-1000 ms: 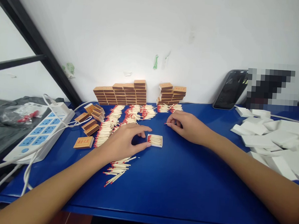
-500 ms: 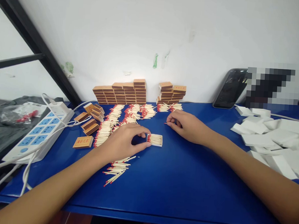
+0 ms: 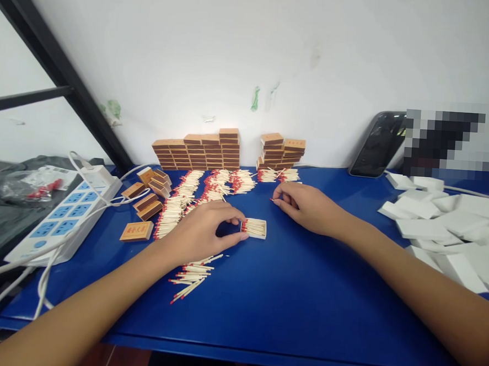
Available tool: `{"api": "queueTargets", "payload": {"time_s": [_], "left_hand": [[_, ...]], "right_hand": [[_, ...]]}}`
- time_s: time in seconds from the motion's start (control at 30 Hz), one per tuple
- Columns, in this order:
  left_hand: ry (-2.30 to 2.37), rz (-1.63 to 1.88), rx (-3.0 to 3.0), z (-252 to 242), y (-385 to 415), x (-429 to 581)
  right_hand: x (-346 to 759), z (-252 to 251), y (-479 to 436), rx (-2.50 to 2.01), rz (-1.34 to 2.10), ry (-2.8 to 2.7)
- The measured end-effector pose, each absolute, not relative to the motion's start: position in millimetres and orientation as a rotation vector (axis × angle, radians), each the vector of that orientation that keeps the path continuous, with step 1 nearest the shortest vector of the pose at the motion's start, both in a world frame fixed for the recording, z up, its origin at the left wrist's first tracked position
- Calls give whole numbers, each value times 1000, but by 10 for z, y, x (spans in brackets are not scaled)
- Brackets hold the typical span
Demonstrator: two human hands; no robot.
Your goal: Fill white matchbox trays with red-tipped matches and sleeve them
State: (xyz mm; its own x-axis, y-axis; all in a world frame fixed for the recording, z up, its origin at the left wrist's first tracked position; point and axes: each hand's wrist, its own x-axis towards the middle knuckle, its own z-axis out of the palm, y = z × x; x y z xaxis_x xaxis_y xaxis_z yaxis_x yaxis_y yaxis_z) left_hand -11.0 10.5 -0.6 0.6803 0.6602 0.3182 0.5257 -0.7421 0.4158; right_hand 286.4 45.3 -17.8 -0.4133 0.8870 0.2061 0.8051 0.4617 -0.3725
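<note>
The table [image 3: 286, 307] was smooth, shiny and blue. The matchsticks [image 3: 179, 201] looked like plain, dull wood. The matchboxes [image 3: 196, 153] looked like card, with dull brown sides. The little white tray [image 3: 258, 237] looked like thin card too, and so did the white box pieces [image 3: 449, 217]. The power strip [image 3: 66, 213] was smooth plastic. The phone [image 3: 375, 147] had glossy, dark glass. The small bag [image 3: 21, 183] was clear, crinkly plastic. The wall [image 3: 194, 53] looked flat and matt.
</note>
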Motion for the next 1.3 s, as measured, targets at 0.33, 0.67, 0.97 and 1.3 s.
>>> {"api": "queueTargets", "payload": {"time_s": [0.33, 0.67, 0.97, 1.3], "left_hand": [[952, 595, 2634, 27, 70, -115], [950, 614, 2627, 2, 93, -122], [936, 626, 2637, -4, 92, -118], [949, 608, 2637, 5, 77, -118]], "right_hand": [[2872, -179, 451, -1433, 325, -2343], [2872, -182, 451, -1437, 332, -2337], [2865, -177, 453, -1428, 324, -2342], [2866, -165, 445, -1435, 330, -2344]]}}
